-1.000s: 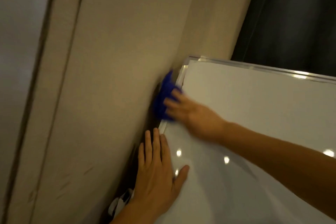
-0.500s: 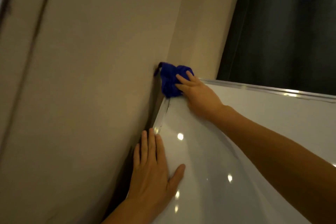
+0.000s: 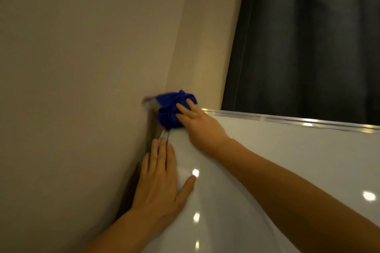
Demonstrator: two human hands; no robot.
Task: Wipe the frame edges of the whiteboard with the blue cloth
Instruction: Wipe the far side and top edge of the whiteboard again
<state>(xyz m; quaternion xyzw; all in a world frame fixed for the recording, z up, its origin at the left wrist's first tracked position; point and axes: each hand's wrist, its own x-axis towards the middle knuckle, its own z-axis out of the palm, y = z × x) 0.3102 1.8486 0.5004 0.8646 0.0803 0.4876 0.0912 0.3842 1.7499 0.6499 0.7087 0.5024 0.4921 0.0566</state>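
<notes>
The left hand (image 3: 159, 178) lies flat and open on the whiteboard (image 3: 267, 162), near its left edge. Farther up, the right hand (image 3: 197, 123) presses the cloth (image 3: 170, 109) on the top-left corner. The top frame (image 3: 287, 120) runs off to the right.

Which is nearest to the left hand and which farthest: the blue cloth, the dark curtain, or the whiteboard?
1. Whiteboard: the left hand lies flat on it.
2. Blue cloth: just above, at the board's corner.
3. Dark curtain: upper right, behind the board.

Both forearms bare, no sleeves; left hand (image 3: 159, 178) ringless.
</notes>
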